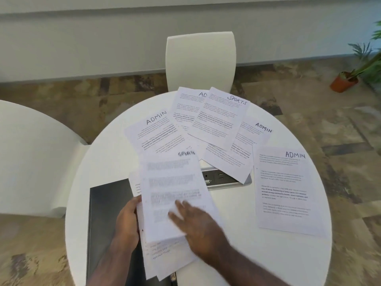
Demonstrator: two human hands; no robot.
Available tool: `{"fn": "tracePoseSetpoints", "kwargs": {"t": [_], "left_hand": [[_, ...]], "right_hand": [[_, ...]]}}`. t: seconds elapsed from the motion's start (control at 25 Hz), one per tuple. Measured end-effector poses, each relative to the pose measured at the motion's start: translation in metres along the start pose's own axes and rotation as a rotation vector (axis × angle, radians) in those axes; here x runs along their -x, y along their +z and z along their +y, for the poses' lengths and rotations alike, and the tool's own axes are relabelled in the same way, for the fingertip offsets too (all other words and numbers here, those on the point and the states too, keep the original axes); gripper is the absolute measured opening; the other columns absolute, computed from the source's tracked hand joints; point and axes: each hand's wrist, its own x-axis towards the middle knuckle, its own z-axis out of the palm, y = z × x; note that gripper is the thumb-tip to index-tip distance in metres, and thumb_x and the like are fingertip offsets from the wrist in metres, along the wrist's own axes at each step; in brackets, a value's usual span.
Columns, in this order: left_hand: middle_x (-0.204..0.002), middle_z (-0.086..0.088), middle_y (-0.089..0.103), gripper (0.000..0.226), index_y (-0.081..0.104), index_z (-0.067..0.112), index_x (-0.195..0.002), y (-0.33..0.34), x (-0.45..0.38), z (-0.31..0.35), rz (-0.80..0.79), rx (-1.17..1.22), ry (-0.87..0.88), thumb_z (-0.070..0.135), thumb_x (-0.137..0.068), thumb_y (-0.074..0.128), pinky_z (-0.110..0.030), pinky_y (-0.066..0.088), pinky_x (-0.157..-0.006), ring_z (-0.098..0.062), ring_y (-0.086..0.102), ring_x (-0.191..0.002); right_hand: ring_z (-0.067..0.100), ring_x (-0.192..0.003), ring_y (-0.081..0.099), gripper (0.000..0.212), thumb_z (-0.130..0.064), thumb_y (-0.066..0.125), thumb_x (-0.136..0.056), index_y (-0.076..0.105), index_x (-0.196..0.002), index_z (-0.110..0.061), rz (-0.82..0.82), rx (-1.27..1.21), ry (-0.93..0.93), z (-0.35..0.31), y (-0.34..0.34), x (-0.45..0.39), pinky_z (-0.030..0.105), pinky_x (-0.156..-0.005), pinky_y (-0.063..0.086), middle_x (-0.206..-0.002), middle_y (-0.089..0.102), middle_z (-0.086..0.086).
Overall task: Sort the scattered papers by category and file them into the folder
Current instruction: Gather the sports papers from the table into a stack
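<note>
Left hand [127,221] grips left edge of gathered stack [173,203], top sheet marked SPORTS. Right hand [198,221] lies flat on it, fingers straight. Black folder [107,203] touches stack's left side, long axis running away from person; left hand nearer. Loose ADMIN sheet [284,190] lies well right of stack.

Soft, even daylight filled the scene, leaving only faint shadows. The white table [288,254] glared near overexposure. Motion blur smeared the right hand [198,221] and the held sheets [175,193] (their print unreadable), while wide-angle distortion bent the far wall and edges.
</note>
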Motion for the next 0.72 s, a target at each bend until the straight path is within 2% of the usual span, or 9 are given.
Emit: {"fn": "tracePoseSetpoints", "kwargs": {"t": [0.04,0.12,0.2,0.28,0.32,0.44,0.52,0.6,0.72], "left_hand": [[-0.096,-0.014,0.078,0.037,0.081,0.016,-0.087,-0.002,-0.001,-0.001,-0.008,0.025,-0.015,0.035,-0.101,0.052,-0.037,0.060,-0.056,-0.029,0.077,-0.078],[-0.103,-0.013,0.077,0.030,0.076,0.014,-0.102,-0.005,-0.003,-0.003,-0.046,-0.032,0.002,0.035,-0.100,0.056,-0.046,0.061,-0.073,-0.031,0.076,-0.089],[-0.110,-0.014,0.075,0.021,0.066,0.011,-0.114,-0.007,-0.005,-0.006,-0.054,-0.191,0.082,0.012,-0.093,0.067,-0.049,0.059,-0.082,-0.034,0.074,-0.096],[-0.113,-0.013,0.074,0.033,0.062,0.014,-0.115,-0.008,-0.009,-0.010,0.018,-0.282,0.127,-0.006,-0.089,0.065,-0.049,0.058,-0.085,-0.032,0.073,-0.097],[-0.115,-0.012,0.073,0.038,0.059,0.014,-0.119,-0.009,-0.008,-0.010,0.024,-0.286,0.135,-0.010,-0.089,0.063,-0.051,0.056,-0.090,-0.030,0.072,-0.099],[-0.115,-0.002,0.073,0.047,0.053,0.018,-0.129,-0.012,-0.009,-0.009,0.027,-0.307,0.139,-0.009,-0.091,0.059,-0.047,0.058,-0.087,-0.022,0.072,-0.100],[-0.106,0.004,0.076,0.047,0.053,0.024,-0.124,-0.016,-0.013,-0.010,0.036,-0.317,0.147,-0.008,-0.091,0.058,-0.037,0.059,-0.074,-0.016,0.075,-0.092],[-0.099,0.008,0.078,0.047,0.053,0.027,-0.121,-0.018,-0.015,-0.011,0.032,-0.321,0.155,-0.009,-0.091,0.058,-0.034,0.057,-0.070,-0.013,0.075,-0.086],[-0.098,0.009,0.078,0.047,0.055,0.030,-0.116,-0.022,-0.022,-0.011,0.025,-0.345,0.167,-0.008,-0.091,0.060,-0.037,0.056,-0.075,-0.014,0.075,-0.087]], "right_hand": [[0.021,-0.134,0.051,0.073,-0.022,0.073,-0.070,0.054,-0.141,-0.028,-0.084,0.009,-0.034,-0.006,0.010,0.008,0.035,-0.097,0.053,-0.148,0.049,0.005],[0.019,-0.135,0.050,0.068,-0.032,0.072,-0.074,0.054,-0.140,-0.033,-0.175,0.029,-0.084,-0.008,0.023,0.019,0.035,-0.098,0.052,-0.148,0.050,0.002],[0.019,-0.137,0.047,0.063,-0.051,0.062,-0.083,0.049,-0.143,-0.034,-0.203,0.090,-0.145,-0.004,0.028,0.022,0.038,-0.101,0.050,-0.150,0.048,0.001],[0.021,-0.144,0.035,0.073,-0.071,0.038,-0.089,0.035,-0.150,-0.031,-0.255,0.077,-0.203,0.008,0.028,0.016,0.047,-0.113,0.036,-0.158,0.036,0.004],[0.022,-0.146,0.031,0.076,-0.073,0.034,-0.090,0.032,-0.151,-0.028,-0.233,0.011,-0.193,0.018,0.026,0.008,0.047,-0.118,0.027,-0.159,0.032,0.006],[0.024,-0.146,0.032,0.064,-0.050,0.052,-0.095,0.041,-0.150,-0.019,-0.027,-0.095,0.106,0.077,0.003,-0.043,0.043,-0.118,0.026,-0.159,0.031,0.008],[0.022,-0.151,0.019,0.065,-0.037,0.052,-0.097,0.029,-0.155,-0.020,-0.071,0.004,0.423,0.130,-0.018,-0.082,0.041,-0.118,0.024,-0.164,0.017,0.007],[0.027,-0.151,0.013,0.068,-0.034,0.050,-0.098,0.018,-0.157,-0.021,-0.147,0.154,0.659,0.176,-0.028,-0.111,0.044,-0.116,0.028,-0.166,0.011,0.008],[0.034,-0.150,0.011,0.069,-0.034,0.049,-0.098,0.014,-0.156,-0.022,-0.291,0.209,0.767,0.214,-0.028,-0.141,0.049,-0.114,0.030,-0.165,0.007,0.009]]}}
